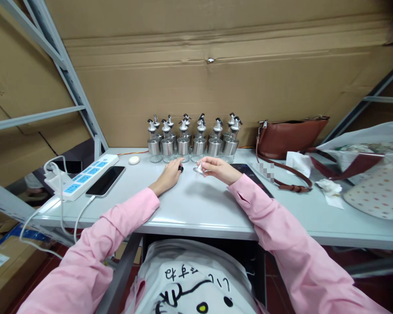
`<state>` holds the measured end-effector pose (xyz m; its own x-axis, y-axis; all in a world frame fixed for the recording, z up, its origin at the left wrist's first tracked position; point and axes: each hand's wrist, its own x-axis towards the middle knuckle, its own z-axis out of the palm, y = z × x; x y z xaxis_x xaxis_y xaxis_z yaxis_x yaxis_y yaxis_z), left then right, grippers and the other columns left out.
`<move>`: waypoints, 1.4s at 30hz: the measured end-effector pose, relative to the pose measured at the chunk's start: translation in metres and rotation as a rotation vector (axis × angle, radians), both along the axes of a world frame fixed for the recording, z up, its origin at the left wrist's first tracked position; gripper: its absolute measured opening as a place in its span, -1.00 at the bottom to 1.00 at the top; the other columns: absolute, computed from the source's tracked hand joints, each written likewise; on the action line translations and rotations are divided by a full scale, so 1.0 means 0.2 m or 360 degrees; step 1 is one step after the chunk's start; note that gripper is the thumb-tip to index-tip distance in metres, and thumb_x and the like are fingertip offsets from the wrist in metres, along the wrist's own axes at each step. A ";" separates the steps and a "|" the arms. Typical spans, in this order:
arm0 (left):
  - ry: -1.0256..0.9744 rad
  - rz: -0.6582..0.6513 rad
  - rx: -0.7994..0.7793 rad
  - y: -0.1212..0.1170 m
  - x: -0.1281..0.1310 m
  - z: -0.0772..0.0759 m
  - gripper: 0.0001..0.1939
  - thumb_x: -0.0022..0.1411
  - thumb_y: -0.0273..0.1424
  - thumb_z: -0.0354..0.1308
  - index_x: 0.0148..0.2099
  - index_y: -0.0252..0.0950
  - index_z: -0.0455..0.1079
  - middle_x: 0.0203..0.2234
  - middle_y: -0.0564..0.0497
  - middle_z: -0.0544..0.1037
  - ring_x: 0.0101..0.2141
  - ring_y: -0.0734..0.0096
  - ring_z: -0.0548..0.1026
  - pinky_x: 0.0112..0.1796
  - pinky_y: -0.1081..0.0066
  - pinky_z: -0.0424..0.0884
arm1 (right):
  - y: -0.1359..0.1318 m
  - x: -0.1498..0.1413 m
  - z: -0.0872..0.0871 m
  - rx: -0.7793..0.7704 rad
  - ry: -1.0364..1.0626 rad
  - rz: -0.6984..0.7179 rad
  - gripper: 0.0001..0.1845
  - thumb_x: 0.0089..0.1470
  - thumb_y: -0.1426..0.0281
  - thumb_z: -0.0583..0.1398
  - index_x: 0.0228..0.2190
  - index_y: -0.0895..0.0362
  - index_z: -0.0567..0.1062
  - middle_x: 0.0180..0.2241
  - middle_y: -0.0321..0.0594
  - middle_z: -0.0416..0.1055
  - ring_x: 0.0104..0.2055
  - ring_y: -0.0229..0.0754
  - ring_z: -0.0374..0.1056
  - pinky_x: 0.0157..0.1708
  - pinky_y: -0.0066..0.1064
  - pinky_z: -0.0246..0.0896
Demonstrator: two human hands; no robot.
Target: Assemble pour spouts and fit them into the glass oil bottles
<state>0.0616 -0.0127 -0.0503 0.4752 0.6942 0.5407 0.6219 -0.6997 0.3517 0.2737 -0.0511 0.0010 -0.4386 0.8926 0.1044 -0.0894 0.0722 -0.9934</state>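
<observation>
My right hand (pixel 220 170) pinches a silver bottle pourer (pixel 199 168) above the middle of the grey table. Its pale stem points downward. To the left, my left hand (pixel 169 175) is low over the tabletop, with its fingers closed about a small black piece (pixel 181 168) whose exact kind I cannot make out. Just beyond both hands, several glass oil bottles with steel sleeves (pixel 183 148) stand upright in rows against the cardboard. Each visible top carries a silver pourer with a black lever (pixel 201 123). The front row partly hides those behind.
At the left are a white power strip (pixel 91 176), a phone (pixel 106 181) with a cable, and a round white object (pixel 134 160). A dark tablet (pixel 252 176) lies beside my right wrist. Farther right are a brown handbag (pixel 290 137), crumpled tissue (pixel 329 187) and a dotted bag (pixel 376 192).
</observation>
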 end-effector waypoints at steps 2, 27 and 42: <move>-0.0074 -0.0077 0.0118 -0.04 0.01 0.03 -0.58 0.16 -0.59 -0.01 0.08 -0.31 0.15 -0.23 -0.07 0.41 -0.15 0.29 0.36 -0.05 0.20 0.30 | 0.01 0.00 -0.01 0.0027 -0.0024 -0.0042 -0.58 -0.26 0.11 0.33 -0.44 0.19 0.46 -0.57 -0.36 0.29 -0.51 -0.39 0.20 -0.53 -0.52 0.13; -0.0349 -0.0295 0.0508 -0.23 0.06 0.15 -0.89 0.29 -0.37 -0.07 -0.20 -0.28 0.22 -0.40 0.03 0.43 -0.37 0.46 0.38 -0.31 0.44 0.33 | -0.04 -0.01 0.02 -0.0033 0.0189 0.0208 -0.64 -0.18 0.19 0.33 -0.40 0.21 0.49 -0.46 -0.24 0.45 -0.47 -0.35 0.36 -0.52 -0.54 0.24; -0.0259 -0.0298 0.0541 -0.22 0.05 0.14 -0.90 0.20 -0.47 0.02 -0.19 -0.27 0.22 -0.38 0.04 0.48 -0.37 0.46 0.44 -0.26 0.39 0.32 | -0.05 0.00 0.06 -0.0137 0.0298 0.0006 -0.58 -0.24 0.14 0.35 -0.40 0.15 0.40 -0.45 -0.20 0.51 -0.47 -0.27 0.42 -0.49 -0.48 0.22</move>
